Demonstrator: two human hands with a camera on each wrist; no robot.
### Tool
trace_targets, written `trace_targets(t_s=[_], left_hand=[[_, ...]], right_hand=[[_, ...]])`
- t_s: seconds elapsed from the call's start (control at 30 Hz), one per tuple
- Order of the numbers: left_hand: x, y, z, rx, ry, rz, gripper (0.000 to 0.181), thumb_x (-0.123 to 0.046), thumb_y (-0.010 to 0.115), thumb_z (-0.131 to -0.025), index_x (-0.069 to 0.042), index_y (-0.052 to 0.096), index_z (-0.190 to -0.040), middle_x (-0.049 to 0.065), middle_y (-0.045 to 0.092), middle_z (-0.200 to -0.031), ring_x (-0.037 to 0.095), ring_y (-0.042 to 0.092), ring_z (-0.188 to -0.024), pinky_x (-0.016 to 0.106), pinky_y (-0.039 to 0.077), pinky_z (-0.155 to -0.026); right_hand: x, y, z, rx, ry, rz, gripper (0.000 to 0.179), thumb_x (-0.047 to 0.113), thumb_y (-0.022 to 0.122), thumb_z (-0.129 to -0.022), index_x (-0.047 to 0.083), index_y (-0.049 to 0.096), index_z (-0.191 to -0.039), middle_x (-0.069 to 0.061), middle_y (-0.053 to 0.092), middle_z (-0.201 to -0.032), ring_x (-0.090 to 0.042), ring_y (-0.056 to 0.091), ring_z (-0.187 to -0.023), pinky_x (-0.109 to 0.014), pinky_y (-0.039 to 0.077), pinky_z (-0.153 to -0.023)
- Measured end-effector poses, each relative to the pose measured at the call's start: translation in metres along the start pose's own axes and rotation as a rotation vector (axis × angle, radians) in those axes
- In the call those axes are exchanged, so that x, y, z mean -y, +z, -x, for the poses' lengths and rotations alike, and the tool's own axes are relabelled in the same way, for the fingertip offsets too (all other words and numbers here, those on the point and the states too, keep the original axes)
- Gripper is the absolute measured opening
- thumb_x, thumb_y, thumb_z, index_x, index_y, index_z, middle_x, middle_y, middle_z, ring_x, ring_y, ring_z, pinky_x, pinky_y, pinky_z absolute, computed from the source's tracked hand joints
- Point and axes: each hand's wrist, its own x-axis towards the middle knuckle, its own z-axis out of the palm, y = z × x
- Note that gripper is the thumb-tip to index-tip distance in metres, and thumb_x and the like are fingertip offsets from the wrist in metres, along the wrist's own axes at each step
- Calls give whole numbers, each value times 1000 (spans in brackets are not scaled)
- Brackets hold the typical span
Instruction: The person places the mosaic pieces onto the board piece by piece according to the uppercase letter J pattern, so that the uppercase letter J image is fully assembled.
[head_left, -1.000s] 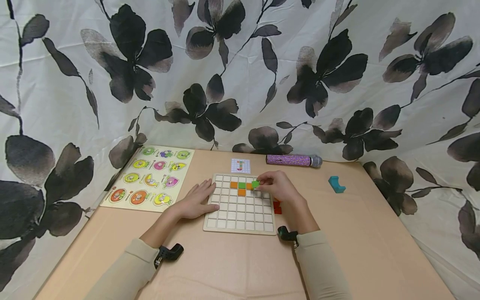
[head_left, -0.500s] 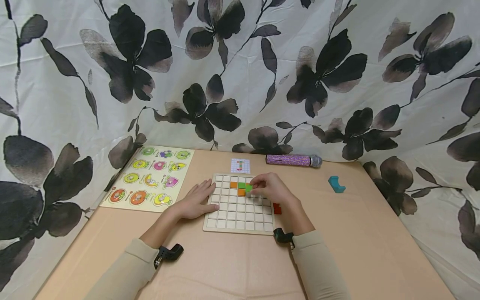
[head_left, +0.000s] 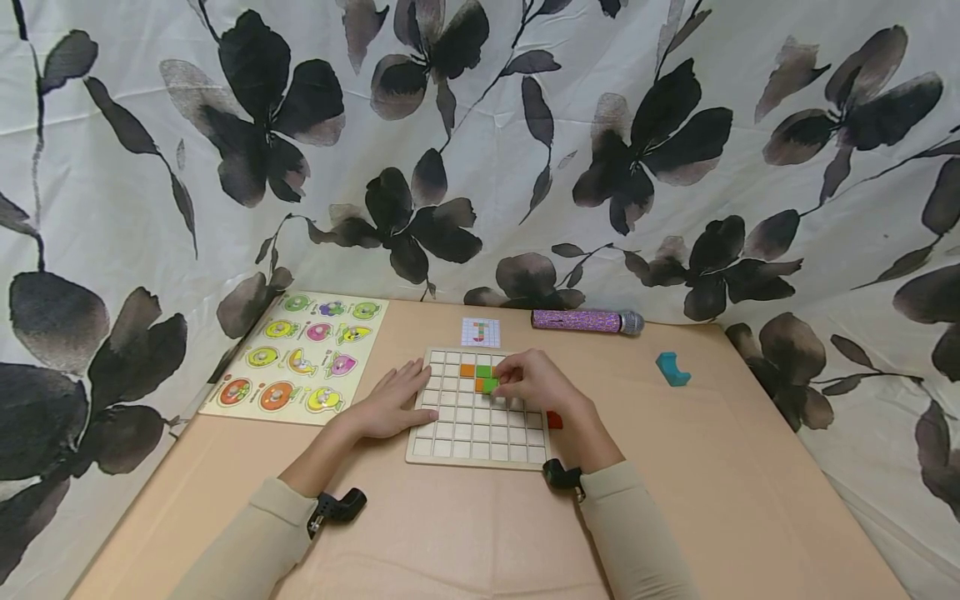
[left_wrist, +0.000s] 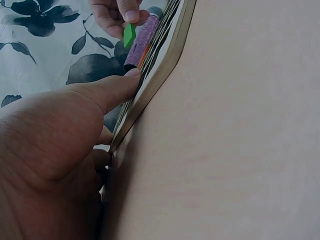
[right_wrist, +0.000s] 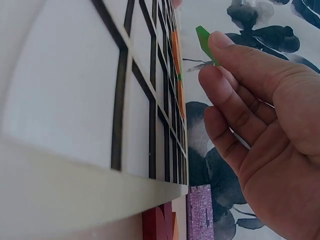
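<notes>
A white board with a wooden grid lies in the middle of the table in the head view. My left hand rests along its left edge, fingers extended and thumb on the frame. Between thumb and fingertips my right hand pinches a small green tile, held tilted above the grid. Below it in the head view, orange tiles and another green tile sit in the upper cells. The right hand partly covers the rightmost orange tile and the cells there.
Red pieces lie against the board's right side, partly behind the right arm. Behind the board are a small pattern card and a purple glitter microphone. A fruit picture sheet lies left, a curved teal piece right.
My right hand has moved left and slightly down over the grid with the green tile, from the row's right end to beside the lower orange tile. My left hand stays still.
</notes>
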Motion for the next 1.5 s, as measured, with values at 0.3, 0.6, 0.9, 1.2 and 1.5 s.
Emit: trace_targets(t_s=[0.3,0.6,0.9,1.2,1.5], left_hand=[[1,0,0,-2,3,1,90,-48,64,-101,4,24,-163,26,10,-172,42,4,-162,61,1,-130],[4,1,-2,1,3,-12,89,-48,62,-102,3,23,-163,25,9,-173,42,4,-162,60,1,-131],[0,-1,1,3,3,-6,89,-47,63,-101,4,24,-163,26,10,-173,42,4,-162,60,1,-131],[1,-1,0,4,4,-7,90,-49,63,-101,3,23,-163,26,10,-173,41,4,-162,60,1,-131],[2,0,1,7,5,3,90,-48,63,-101,3,24,-163,26,10,-173,42,4,-162,60,1,-130]], right_hand=[[3,5,-1,38,-1,-2,20,8,86,-84,3,79,-102,-2,73,-86,-13,64,-76,-24,56,-69],[4,10,-2,62,-7,14,19,10,87,-84,4,79,-101,-1,74,-85,-14,64,-77,-24,56,-68],[4,15,-2,77,6,10,16,10,87,-84,5,79,-97,0,73,-84,-13,62,-76,-23,55,-67],[3,17,-1,74,10,45,16,11,88,-84,7,80,-97,1,72,-84,-13,63,-75,-23,55,-67],[3,19,-1,86,15,38,15,10,88,-83,7,80,-96,1,72,-82,-13,63,-74,-23,55,-66]])
